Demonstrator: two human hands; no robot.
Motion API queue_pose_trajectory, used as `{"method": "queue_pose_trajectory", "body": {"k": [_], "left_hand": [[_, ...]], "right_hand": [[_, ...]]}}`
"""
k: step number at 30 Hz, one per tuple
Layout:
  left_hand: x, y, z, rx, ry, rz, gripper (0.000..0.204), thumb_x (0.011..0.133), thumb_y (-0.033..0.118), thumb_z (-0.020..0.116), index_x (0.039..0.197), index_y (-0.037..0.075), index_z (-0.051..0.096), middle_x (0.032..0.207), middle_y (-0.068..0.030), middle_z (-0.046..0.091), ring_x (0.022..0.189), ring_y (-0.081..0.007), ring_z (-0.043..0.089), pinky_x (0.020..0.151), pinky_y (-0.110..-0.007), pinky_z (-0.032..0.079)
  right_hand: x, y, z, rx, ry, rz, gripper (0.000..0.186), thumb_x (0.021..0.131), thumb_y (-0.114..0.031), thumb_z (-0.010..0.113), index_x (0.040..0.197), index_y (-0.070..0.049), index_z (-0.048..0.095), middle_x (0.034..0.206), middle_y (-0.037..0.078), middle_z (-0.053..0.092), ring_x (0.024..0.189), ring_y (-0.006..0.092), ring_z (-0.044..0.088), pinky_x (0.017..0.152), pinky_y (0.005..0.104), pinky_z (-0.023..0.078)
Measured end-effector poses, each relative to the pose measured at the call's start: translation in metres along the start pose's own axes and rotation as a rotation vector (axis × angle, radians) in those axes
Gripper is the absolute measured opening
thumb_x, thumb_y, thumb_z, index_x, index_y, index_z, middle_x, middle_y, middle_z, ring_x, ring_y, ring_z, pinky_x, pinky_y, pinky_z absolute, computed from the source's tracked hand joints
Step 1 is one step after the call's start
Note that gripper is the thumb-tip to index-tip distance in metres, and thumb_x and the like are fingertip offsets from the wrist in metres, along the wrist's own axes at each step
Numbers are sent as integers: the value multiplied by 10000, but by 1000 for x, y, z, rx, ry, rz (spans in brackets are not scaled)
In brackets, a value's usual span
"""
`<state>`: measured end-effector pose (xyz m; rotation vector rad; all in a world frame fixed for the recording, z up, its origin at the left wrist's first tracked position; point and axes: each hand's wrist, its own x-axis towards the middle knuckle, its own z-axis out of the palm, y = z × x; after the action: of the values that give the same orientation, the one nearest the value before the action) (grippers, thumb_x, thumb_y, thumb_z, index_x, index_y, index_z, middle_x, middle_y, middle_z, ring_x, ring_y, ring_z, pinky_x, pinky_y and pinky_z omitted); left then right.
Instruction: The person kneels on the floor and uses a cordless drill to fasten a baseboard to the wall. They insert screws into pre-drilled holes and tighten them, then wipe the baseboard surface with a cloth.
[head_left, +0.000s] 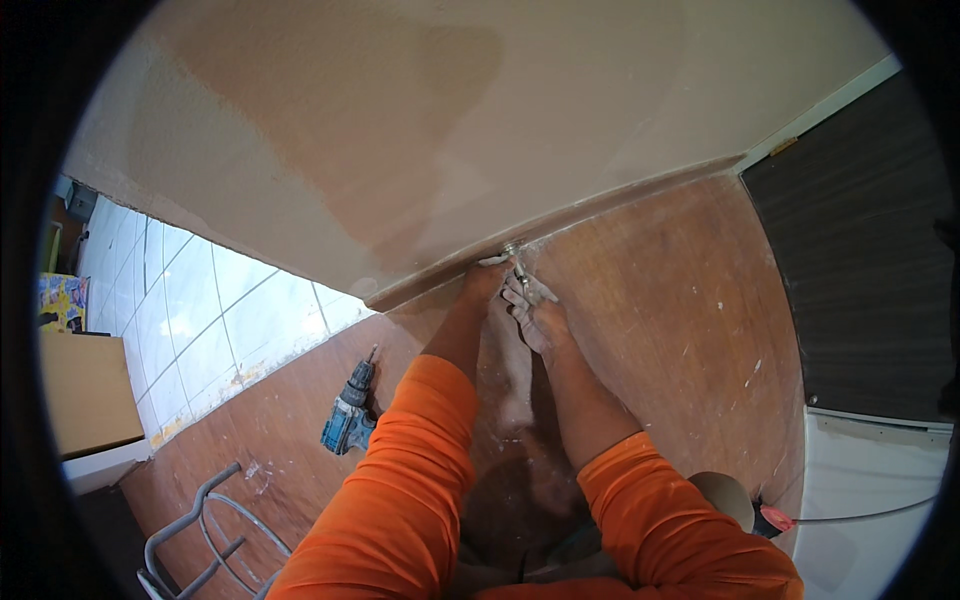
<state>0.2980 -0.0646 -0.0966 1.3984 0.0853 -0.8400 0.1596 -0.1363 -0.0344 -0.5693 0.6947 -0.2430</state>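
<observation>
At the foot of the wall, my two hands meet around a small shiny metal piece, whose exact kind I cannot make out. A metal fitting shows just above it, low on the wall. My left hand is closed beside the fitting, its fingertips partly hidden and dusted white. Curled round the lower end of the metal piece is my right hand, with whitish dust over its fingers. On the floor left of my left forearm lies a blue and black cordless drill with a bit in its chuck.
The beige wall rises ahead, with a brown skirting. White floor tiles lie left beyond the brown floor. A bent grey metal frame stands lower left. A dark door is at right.
</observation>
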Motion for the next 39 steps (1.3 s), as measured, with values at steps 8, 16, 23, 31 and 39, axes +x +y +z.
{"method": "queue_pose_trajectory", "body": {"k": [8, 16, 23, 31, 39], "left_hand": [[7, -5, -2, 10, 17, -17, 339, 881, 218, 808, 1108, -3, 688, 976, -84, 696, 792, -203, 672, 706, -364, 557], [-3, 3, 1, -48, -6, -70, 308, 892, 204, 792, 1101, 5, 685, 956, -77, 695, 797, -210, 681, 714, -375, 569], [-4, 5, 0, 0, 14, -10, 386, 876, 200, 809, 1164, -16, 672, 1069, -99, 696, 889, -226, 684, 771, -380, 568], [-18, 18, 2, 24, -5, -30, 436, 868, 207, 818, 1202, -26, 661, 1137, -100, 680, 963, -211, 666, 822, -382, 551], [-9, 8, 0, -37, -18, 20, 396, 881, 192, 806, 1182, -20, 660, 1107, -97, 677, 959, -218, 669, 823, -361, 558]], "right_hand": [[0, 1, 0, 20, -50, -16, 318, 1036, -77, 517, 1344, -20, 574, 1127, 94, 722, 898, 195, 718, 661, 277, 552], [-3, 0, 13, -91, 120, -40, 236, 1031, -50, 506, 1208, -12, 656, 1007, 93, 741, 804, 183, 727, 590, 267, 545], [-2, -4, 20, -153, 169, -43, 159, 1024, -61, 534, 1073, -29, 682, 949, 87, 740, 788, 189, 726, 603, 285, 558], [0, -2, 21, -246, 200, -88, 146, 1010, -62, 566, 1067, -22, 694, 937, 79, 735, 754, 180, 709, 596, 289, 544], [2, -2, 19, -169, 227, -44, 171, 1016, -66, 564, 1147, -17, 662, 927, 89, 728, 753, 181, 704, 605, 294, 547]]}}
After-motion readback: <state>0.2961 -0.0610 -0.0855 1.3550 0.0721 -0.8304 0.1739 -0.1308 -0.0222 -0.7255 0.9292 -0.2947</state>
